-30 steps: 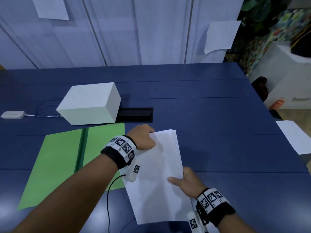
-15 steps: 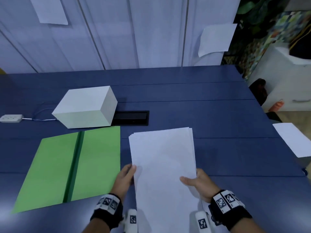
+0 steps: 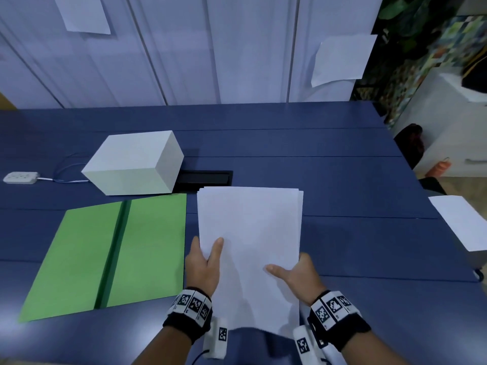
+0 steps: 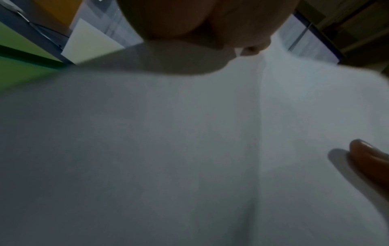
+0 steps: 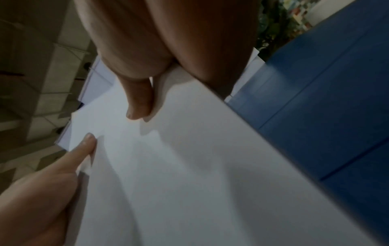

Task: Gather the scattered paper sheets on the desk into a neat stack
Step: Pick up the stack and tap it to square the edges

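Note:
A stack of white paper sheets (image 3: 250,233) is held between both hands above the blue desk (image 3: 342,180), its far edge nearly squared. My left hand (image 3: 204,262) grips the stack's left edge, thumb on top and fingers underneath. My right hand (image 3: 295,272) grips the right edge the same way, thumb lying across the top sheet. The left wrist view is filled by the paper sheets (image 4: 189,149), with the thumb (image 4: 368,154) of the right hand at the right. In the right wrist view both thumbs press on the sheets (image 5: 200,166). One loose sheet (image 3: 458,219) lies at the desk's right edge.
An open green folder (image 3: 110,254) lies flat left of the stack. A white box (image 3: 134,164) stands behind it, beside a black cable slot (image 3: 205,177). A power strip (image 3: 19,177) with its cable sits at the far left. Sheets (image 3: 340,59) are stuck on the wall behind.
My left hand came back from the stack's far corner to its left edge and now has its thumb on top. The stack turned from a slant to straight ahead, with both hands gripping it.

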Motion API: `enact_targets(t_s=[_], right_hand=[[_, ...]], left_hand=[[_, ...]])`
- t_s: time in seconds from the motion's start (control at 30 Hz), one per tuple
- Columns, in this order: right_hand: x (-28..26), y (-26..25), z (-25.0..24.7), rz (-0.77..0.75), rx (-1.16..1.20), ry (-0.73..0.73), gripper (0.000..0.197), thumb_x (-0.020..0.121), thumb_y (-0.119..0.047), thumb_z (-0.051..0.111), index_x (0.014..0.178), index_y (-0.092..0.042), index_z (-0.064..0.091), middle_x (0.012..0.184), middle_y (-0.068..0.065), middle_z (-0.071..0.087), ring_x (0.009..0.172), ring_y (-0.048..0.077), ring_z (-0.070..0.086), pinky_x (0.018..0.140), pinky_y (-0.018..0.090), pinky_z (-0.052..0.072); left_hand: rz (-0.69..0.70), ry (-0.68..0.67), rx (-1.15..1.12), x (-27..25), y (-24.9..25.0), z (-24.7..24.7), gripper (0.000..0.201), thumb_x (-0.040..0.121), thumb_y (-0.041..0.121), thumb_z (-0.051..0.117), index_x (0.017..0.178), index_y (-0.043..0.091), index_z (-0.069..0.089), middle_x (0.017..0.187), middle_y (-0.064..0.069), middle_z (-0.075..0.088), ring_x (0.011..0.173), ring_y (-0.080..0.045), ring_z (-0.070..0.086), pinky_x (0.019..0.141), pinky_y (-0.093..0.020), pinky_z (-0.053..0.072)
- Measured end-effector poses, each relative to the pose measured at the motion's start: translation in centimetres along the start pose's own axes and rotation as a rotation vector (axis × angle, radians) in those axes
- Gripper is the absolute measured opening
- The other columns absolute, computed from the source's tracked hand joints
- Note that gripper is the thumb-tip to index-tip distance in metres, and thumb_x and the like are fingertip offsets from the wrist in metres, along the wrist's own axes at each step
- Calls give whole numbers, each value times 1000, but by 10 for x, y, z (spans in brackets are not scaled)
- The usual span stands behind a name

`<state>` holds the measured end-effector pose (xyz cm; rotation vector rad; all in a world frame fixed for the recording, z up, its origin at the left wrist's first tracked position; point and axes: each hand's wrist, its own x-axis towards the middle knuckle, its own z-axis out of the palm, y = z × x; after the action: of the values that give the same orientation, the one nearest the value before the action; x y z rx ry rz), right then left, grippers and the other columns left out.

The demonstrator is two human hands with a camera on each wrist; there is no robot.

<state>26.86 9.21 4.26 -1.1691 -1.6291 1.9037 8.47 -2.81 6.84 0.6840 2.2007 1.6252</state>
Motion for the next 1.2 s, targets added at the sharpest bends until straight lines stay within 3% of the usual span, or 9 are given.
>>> enact_targets(t_s=[0.2, 0.37, 0.5, 0.63, 0.7, 0.77, 0.87, 1.03, 1.2], right_hand=[[-3, 9, -6, -97, -6, 71, 18, 74, -13, 84, 89, -13, 75, 88, -3, 77, 85, 13, 73, 76, 25, 58], [-6, 44, -8, -71, -29, 144, 28, 70, -1, 85, 80, -20, 67, 78, -13, 75, 79, 2, 71, 71, 13, 53], [-8, 53, -8, -89, -52, 136, 30, 72, -3, 84, 90, -21, 69, 89, -11, 76, 88, 4, 72, 78, 13, 52], [-5, 48, -8, -46, -69, 127, 16, 75, -11, 83, 79, -20, 71, 83, -11, 76, 83, 6, 73, 75, 24, 57], [0, 39, -4, -27, -84, 95, 9, 80, -19, 80, 83, -21, 72, 81, -16, 75, 81, 2, 72, 73, 23, 56], [10, 28, 3, -52, -80, 66, 11, 86, -22, 74, 97, -22, 71, 88, -16, 75, 86, -3, 70, 77, 17, 54], [30, 21, 24, -83, -113, 44, 14, 94, -23, 64, 107, -19, 68, 100, -13, 72, 93, -4, 67, 77, 10, 49], [52, 33, 86, -23, -152, 15, 15, 96, -20, 60, 105, -12, 69, 100, -6, 73, 93, 8, 68, 81, 23, 50], [66, 41, 161, -32, -240, 3, 14, 96, -14, 60, 107, -10, 68, 99, -1, 70, 89, 11, 65, 70, 6, 45]], left_hand=[[64, 5, -73, -4, -15, 3, 32, 94, 16, 61, 122, 23, 47, 115, 20, 57, 103, 23, 52, 86, 3, 36], [-36, -118, 17, -26, -67, 8, 57, 80, 58, 50, 122, 20, 48, 101, 19, 69, 97, -2, 65, 79, -10, 49], [-68, -127, 28, -30, -76, 7, 60, 82, 57, 46, 125, 17, 46, 98, 20, 70, 92, -1, 65, 78, -14, 50], [-40, -108, 107, -19, -66, 7, 27, 95, 39, 49, 116, 22, 48, 89, 17, 65, 79, 4, 63, 69, -14, 48], [-7, -81, 175, -11, -57, 4, 17, 99, 32, 47, 99, 15, 51, 68, 12, 54, 59, -3, 54, 62, -28, 44], [-11, -61, 270, -1, -51, -3, 31, 99, 38, 42, 88, 9, 48, 58, -1, 45, 52, -16, 46, 57, -38, 41], [-92, -50, 391, 14, -53, -20, 39, 100, 41, 39, 89, 5, 47, 65, -14, 53, 62, -31, 52, 63, -40, 44], [-214, -47, 493, 32, -75, -71, 38, 101, 45, 36, 90, 9, 43, 65, -7, 55, 62, -28, 54, 60, -35, 42], [-450, -249, 541, 52, -119, -137, 24, 99, 33, 47, 93, 10, 46, 80, -3, 54, 78, -25, 52, 70, -31, 38]])
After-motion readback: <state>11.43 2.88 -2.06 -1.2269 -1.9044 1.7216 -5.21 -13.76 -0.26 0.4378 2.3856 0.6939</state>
